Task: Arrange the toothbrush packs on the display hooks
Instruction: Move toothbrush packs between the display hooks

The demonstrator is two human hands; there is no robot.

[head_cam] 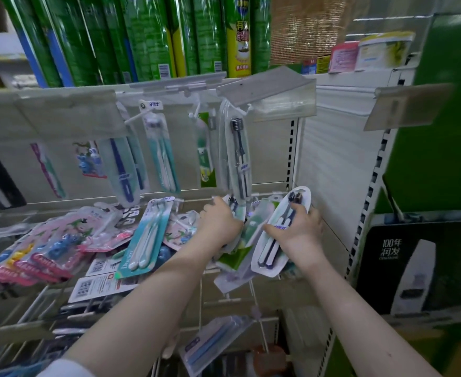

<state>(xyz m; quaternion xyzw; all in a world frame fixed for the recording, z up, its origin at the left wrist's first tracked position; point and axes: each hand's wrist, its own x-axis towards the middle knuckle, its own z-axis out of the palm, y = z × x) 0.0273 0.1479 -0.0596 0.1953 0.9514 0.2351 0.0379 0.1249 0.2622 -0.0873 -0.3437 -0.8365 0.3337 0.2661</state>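
Five or so packs hang from the hooks under the top rail — the dark-brush pack at the right end. Below that pack, the right hand grips a matching oval pack, while the left hand closes on another. Left of them lies the loose pile — I judge most work remains.
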